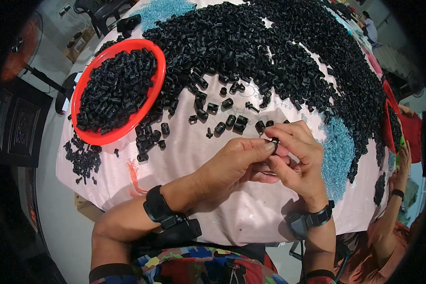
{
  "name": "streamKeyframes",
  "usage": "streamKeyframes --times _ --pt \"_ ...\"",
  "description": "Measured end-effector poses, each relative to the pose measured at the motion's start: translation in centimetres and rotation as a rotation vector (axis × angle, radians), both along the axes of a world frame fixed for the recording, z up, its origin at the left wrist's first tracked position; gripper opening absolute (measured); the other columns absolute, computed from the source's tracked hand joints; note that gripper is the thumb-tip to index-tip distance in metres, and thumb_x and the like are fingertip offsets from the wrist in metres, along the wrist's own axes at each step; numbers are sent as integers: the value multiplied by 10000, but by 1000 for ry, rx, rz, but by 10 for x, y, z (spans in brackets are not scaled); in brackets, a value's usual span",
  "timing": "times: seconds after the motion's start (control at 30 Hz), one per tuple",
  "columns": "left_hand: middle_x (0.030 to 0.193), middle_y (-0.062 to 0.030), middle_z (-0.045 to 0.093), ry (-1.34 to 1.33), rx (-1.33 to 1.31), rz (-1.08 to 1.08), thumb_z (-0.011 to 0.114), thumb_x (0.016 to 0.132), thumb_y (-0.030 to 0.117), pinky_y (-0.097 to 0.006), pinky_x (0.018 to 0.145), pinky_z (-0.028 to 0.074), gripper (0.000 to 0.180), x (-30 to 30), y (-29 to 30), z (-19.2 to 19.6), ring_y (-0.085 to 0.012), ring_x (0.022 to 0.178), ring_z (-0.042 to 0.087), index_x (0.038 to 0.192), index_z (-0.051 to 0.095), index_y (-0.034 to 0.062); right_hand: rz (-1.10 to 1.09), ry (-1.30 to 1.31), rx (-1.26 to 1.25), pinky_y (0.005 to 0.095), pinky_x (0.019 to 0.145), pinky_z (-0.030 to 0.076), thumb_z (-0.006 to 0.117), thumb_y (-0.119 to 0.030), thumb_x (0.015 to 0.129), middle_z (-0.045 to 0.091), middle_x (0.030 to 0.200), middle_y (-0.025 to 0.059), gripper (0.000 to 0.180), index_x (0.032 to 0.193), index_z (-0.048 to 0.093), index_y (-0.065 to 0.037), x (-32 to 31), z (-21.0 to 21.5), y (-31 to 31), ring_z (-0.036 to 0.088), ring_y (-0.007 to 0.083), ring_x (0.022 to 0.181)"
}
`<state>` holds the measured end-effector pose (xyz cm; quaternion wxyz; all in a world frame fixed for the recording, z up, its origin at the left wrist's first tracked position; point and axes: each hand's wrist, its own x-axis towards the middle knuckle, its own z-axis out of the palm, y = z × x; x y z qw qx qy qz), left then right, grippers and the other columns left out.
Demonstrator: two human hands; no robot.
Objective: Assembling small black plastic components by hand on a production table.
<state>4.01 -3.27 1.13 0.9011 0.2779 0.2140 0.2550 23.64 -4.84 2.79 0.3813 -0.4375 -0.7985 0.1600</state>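
Over the cloth-covered table, my left hand and my right hand meet with fingertips closed on one small black plastic part. My left thumb presses against it, while the right thumb and forefinger pinch it from the other side. Its exact shape is mostly hidden by the fingers. Just beyond the hands lie several loose black cylindrical pieces. Among them are small black pin-like pieces. A wide band of similar black parts is heaped farther back.
At left, a red tray is heaped with black parts. Small black pins lie below it. Clear bluish pieces form a pile at right. Orange string rests on the pink cloth. Another person's arm reaches in at far right.
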Motion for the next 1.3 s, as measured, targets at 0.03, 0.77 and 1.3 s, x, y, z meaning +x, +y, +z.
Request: streamKeyframes --times 0.03,0.77,1.3 --pt "1129 -90 711 0 -2 1 519 1077 339 -290 922 592 413 -1 1 -2 -141 1038 700 1234 652 -19 1 0 -2 346 800 534 808 -72 708 718 1082 127 444 1141 732 -11 0 0 0 650 276 938" --pt "1126 -86 724 52 19 108 519 1078 297 -295 917 586 365 1 3 4 -154 1032 709 1247 648 1 -68 -23 48 332 771 540 833 -74 769 739 1084 100 398 1151 732 -33 2 4 -4 663 239 911" --pt "1014 -51 742 60 104 170 596 1051 318 -292 838 586 314 -1 3 2 -122 921 711 1141 705 37 -56 -56 170 348 796 522 862 -124 746 732 1077 104 428 1150 742 -48 4 0 -1 654 260 933"
